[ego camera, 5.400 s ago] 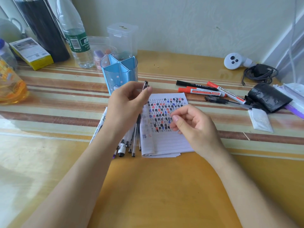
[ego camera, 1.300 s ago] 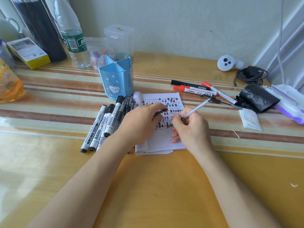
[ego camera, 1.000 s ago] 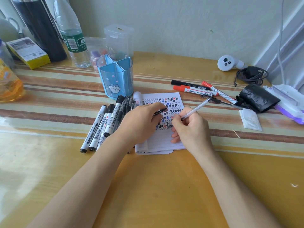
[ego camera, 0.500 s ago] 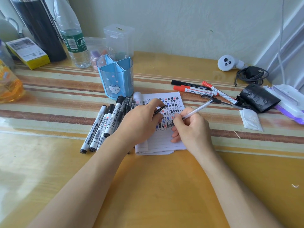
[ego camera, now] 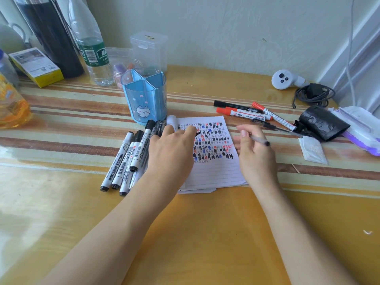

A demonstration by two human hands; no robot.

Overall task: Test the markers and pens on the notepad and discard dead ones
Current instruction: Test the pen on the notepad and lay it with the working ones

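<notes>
A lined notepad (ego camera: 216, 173) lies at the table's middle, its upper half covered with black, red and blue test marks. My left hand (ego camera: 170, 153) rests on the pad's left side and pinches a small black pen cap (ego camera: 197, 134) at its fingertips. My right hand (ego camera: 255, 153) hovers at the pad's right edge and holds a clear pen (ego camera: 259, 140) across its fingers, off the paper. Several black-capped whiteboard markers (ego camera: 125, 161) lie left of the pad. Red and black markers (ego camera: 242, 114) and a black pen (ego camera: 267, 125) lie beyond its upper right corner.
A blue divided pen holder (ego camera: 144, 95) stands just behind the pad. Bottles (ego camera: 92, 42), a yellow box (ego camera: 35, 66) and clear containers (ego camera: 148, 50) line the back left. A white controller (ego camera: 284, 79), a coiled cable (ego camera: 312, 95), a black bag (ego camera: 322, 123) and a wipes pack (ego camera: 362, 130) sit right.
My right hand has lifted the pen tip off the paper and moved right to the pad's edge. My left hand has slid slightly up the pad, still pinching the cap.
</notes>
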